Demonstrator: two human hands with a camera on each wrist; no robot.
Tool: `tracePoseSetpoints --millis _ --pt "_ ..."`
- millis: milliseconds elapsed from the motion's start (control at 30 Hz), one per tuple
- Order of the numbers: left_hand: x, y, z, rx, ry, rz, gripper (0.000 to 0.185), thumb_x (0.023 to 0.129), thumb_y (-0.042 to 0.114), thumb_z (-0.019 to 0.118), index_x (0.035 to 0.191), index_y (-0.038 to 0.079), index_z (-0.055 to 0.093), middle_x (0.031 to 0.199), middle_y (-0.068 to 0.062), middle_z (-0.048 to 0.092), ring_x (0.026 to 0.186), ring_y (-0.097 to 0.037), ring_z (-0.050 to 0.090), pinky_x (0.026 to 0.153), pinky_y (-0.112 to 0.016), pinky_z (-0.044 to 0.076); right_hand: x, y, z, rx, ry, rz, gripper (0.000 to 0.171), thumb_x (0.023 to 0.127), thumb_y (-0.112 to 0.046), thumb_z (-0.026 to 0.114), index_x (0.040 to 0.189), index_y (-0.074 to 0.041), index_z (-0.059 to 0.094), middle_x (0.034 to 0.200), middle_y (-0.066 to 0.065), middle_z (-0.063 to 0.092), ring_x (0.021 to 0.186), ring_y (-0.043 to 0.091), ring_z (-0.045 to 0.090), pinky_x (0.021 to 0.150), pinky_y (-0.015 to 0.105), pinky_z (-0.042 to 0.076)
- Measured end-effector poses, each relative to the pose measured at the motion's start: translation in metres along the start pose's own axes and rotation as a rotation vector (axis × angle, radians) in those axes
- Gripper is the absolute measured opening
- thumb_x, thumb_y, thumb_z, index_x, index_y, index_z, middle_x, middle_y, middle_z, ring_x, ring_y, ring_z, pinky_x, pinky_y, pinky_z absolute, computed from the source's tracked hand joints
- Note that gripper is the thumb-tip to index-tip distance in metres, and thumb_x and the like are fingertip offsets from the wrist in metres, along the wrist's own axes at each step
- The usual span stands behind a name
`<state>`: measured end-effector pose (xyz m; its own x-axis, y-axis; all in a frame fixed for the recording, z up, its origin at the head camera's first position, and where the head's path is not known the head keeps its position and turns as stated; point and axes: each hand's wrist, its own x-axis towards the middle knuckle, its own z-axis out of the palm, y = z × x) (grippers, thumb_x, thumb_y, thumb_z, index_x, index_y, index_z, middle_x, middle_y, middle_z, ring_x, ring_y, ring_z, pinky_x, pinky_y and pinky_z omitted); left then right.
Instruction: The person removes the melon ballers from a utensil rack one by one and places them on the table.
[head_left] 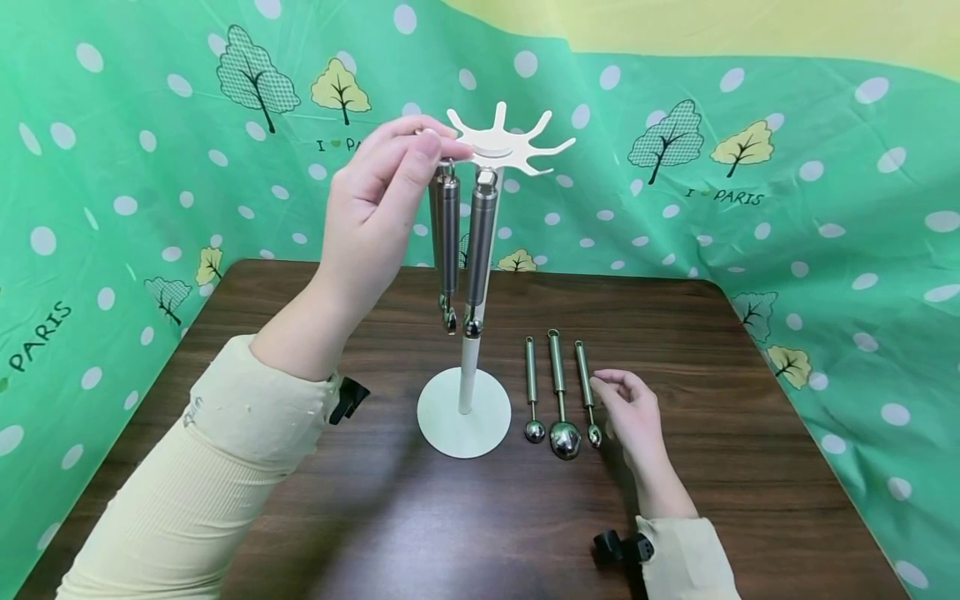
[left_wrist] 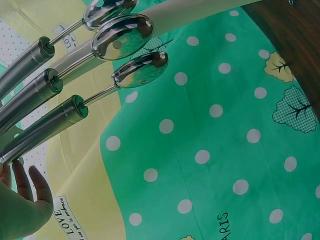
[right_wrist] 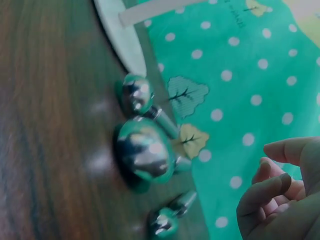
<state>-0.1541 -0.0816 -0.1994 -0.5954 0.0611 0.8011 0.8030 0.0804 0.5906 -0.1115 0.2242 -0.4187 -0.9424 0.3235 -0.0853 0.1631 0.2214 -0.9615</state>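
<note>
My left hand [head_left: 382,183] is raised at the white spiked top [head_left: 517,143] of a stand, thumb and fingers pinching the handle end of a hanging metal scoop [head_left: 448,225]. Another hanging metal scoop [head_left: 482,242] is beside it, right against the pole. In the left wrist view three scoops hang close together, and the fingertips touch the nearest scoop [left_wrist: 47,127] at its handle end. Low over the table, my right hand [head_left: 633,412] has loosely bent fingers with nothing between them. Its fingertips are close to the handle of a small oval-headed scoop [head_left: 585,375].
On the brown table [head_left: 360,517], a small round-headed scoop [head_left: 532,375] and a larger scoop [head_left: 565,439] lie parallel, right of the stand's round white base [head_left: 442,421]. A green dotted curtain [head_left: 825,275] surrounds the table's back and sides.
</note>
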Motion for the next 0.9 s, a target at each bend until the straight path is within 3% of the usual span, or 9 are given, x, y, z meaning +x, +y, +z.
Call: tracePoseSetpoints --millis 333,633,900 --pt "0.001 -0.001 0.0 -0.002 -0.002 0.011 0.03 0.101 0.009 0.047 0.105 -0.005 0.073 0.113 -0.016 0.066 0.118 -0.013 0.054 0.106 -0.03 0.041 -0.012 -0.018 0.007 0.047 0.0 -0.062 0.018 0.094 -0.01 0.064 0.108 0.002 0.063 0.072 -0.009 0.054 0.041 0.003 0.036 0.037 0.02 0.033" --pt "0.001 -0.001 0.0 -0.009 -0.005 0.012 0.03 0.102 0.009 0.047 0.106 -0.005 0.073 0.113 -0.016 0.066 0.117 -0.013 0.054 0.103 -0.03 0.043 -0.016 -0.027 0.012 -0.008 -0.027 -0.097 0.023 0.094 -0.01 0.064 0.112 0.005 0.063 0.073 -0.015 0.056 0.07 0.004 0.05 0.059 0.021 0.041" --pt "0.0 -0.002 0.0 0.008 0.003 0.014 0.03 0.102 0.009 0.047 0.105 -0.005 0.073 0.113 -0.017 0.066 0.118 -0.012 0.054 0.111 -0.028 0.039 -0.016 -0.025 0.015 0.018 -0.057 -0.094 0.013 0.093 -0.007 0.064 0.105 -0.001 0.066 0.071 -0.01 0.06 0.063 0.005 0.052 0.05 0.021 0.04"
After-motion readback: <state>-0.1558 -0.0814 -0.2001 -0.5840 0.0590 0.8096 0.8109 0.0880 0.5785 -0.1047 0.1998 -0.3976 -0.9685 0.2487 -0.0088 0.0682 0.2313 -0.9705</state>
